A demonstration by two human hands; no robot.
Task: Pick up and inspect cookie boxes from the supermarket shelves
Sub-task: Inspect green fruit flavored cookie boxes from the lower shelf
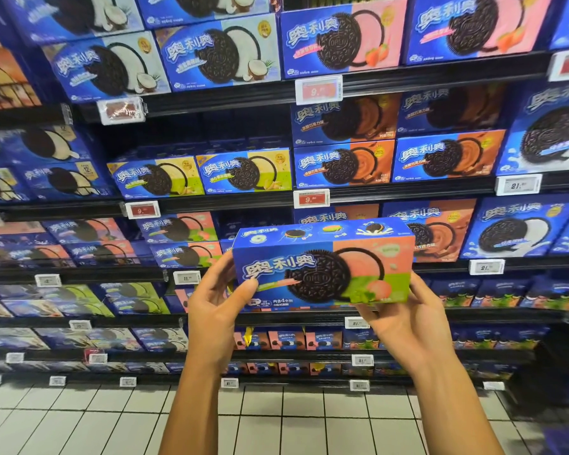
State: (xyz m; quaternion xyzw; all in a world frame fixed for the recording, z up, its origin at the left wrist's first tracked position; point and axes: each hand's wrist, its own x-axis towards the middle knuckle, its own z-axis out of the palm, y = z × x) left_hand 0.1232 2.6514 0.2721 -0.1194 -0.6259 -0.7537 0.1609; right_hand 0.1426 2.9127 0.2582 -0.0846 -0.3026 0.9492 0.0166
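Observation:
A blue cookie box (pixel 322 264) with a peach-and-green right half and a dark sandwich cookie printed on its front is held up in front of the shelves, front face toward me, tilted slightly. My left hand (pixel 216 297) grips its left end, thumb on the front. My right hand (pixel 408 318) holds the lower right corner from beneath and behind. Both forearms reach up from the bottom of the view.
Dark shelves (pixel 230 98) packed with blue cookie boxes fill the view, with price tags (pixel 318 89) along the rails. A gap in the stock shows at the upper middle shelf (pixel 194 133). White tiled floor (pixel 79 421) lies below.

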